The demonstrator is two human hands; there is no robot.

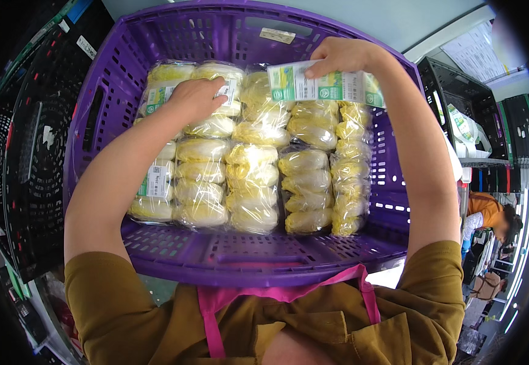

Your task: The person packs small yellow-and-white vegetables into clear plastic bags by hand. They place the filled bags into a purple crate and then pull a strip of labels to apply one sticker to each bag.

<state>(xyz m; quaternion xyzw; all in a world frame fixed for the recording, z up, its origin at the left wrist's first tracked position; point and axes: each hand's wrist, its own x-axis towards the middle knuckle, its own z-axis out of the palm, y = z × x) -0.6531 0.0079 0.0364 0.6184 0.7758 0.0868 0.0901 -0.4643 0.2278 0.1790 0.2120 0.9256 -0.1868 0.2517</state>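
Packs of small napa cabbages [251, 187] wrapped in clear film lie in rows inside a purple plastic crate [264, 273]. My left hand [200, 100] rests over a pack at the upper left, its fingers touching a printed label [229, 93] on the film. My right hand [337, 57] pinches a strip of printed labels [305, 84] above the far right packs. The strip trails right, passing behind my forearm. One pack at the left carries a green-and-white label [157, 179]; the packs in the middle and right show bare film.
Black slatted crates [41, 137] stand at the left. On the right, a black crate [463, 100] holds more label strips [467, 130], near printed sheets [474, 50]. Farther right, a person in an orange top [486, 210] bends over.
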